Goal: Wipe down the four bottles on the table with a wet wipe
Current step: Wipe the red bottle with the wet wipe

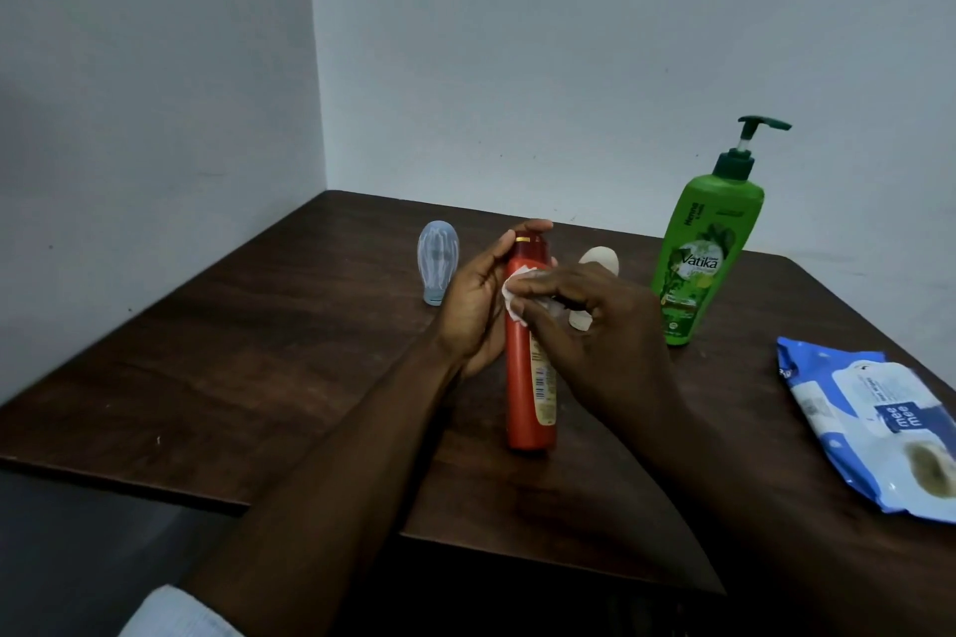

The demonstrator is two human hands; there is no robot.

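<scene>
A tall red bottle (pixel 528 388) stands upright in the middle of the dark wooden table (pixel 258 367). My left hand (pixel 478 305) grips its upper part from the left, fingers curled over the top. My right hand (pixel 595 326) pinches a white wet wipe (pixel 514 292) against the red bottle's upper front. A small pale blue bottle (pixel 438 260) stands upside down to the left. A small cream bottle (pixel 600 263) is partly hidden behind my right hand. A green pump bottle (pixel 698 254) stands at the right.
A blue and white pack of wet wipes (pixel 874 424) lies at the table's right edge. Grey walls meet in a corner behind the table. The table's front edge runs close to my forearms.
</scene>
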